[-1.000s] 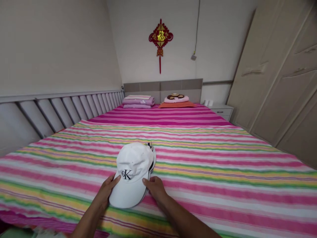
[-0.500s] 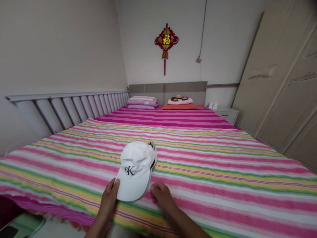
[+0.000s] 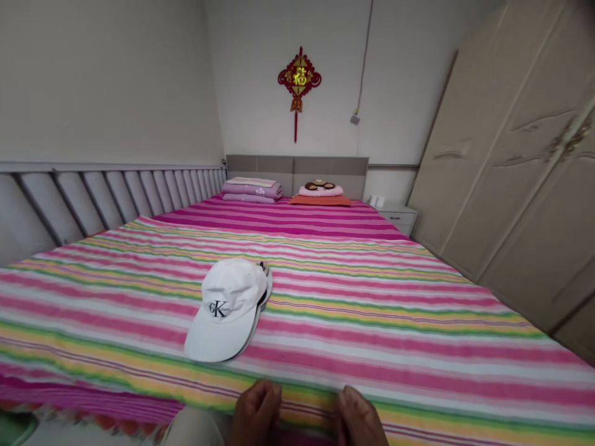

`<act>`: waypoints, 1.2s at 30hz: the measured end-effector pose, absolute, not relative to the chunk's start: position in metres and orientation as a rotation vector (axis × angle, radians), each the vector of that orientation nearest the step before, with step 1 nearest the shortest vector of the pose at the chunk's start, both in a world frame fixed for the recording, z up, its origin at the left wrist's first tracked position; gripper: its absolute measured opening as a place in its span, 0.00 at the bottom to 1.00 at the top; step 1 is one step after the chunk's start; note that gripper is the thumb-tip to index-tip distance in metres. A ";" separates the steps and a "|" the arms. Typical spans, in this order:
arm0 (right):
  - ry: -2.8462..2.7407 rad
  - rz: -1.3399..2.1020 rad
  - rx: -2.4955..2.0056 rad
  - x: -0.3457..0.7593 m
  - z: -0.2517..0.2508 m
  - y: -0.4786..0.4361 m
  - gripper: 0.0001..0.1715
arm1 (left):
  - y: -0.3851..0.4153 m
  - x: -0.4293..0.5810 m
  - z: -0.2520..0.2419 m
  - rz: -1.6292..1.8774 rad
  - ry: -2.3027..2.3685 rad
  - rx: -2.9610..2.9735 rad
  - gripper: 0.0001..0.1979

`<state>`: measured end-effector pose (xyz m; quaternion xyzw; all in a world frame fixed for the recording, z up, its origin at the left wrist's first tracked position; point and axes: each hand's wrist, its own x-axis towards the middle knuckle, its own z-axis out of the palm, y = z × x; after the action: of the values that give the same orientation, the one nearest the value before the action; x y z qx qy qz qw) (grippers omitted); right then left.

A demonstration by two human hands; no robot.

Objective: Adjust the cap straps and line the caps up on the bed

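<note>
A white baseball cap [image 3: 235,282] with a black "CK" print lies on the striped bedspread [image 3: 372,337], its brim towards the lower left. Part of a dark-and-light strap shows at its back right. Below and right of the brim, my left hand [image 3: 258,409] is closed with the fingers curled in, apart from the cap. My right hand [image 3: 360,415] is curled closed too, farther right near the bed's front edge. Neither hand shows anything in its fingers.
Folded purple bedding [image 3: 253,190] and an orange-and-pink pile [image 3: 320,193] sit by the headboard [image 3: 330,167]. A railing [image 3: 139,189] runs along the left. At right stand a white nightstand [image 3: 397,217] and a wardrobe [image 3: 493,155].
My left hand has let go of the cap's brim and moved right and down. My right hand has moved right and down. The view has turned rightward, with the cap still on the bed.
</note>
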<state>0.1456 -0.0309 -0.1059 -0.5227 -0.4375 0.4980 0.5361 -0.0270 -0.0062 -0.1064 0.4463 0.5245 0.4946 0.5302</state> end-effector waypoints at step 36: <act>-1.515 1.393 -1.099 0.127 -0.065 -0.027 0.19 | 0.006 -0.030 -0.076 1.028 1.312 1.319 0.22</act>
<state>0.1275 -0.0273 -0.0654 -0.4330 -0.5969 0.5491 0.3934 -0.0303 0.0063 -0.0761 0.5421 0.5395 0.4224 0.4864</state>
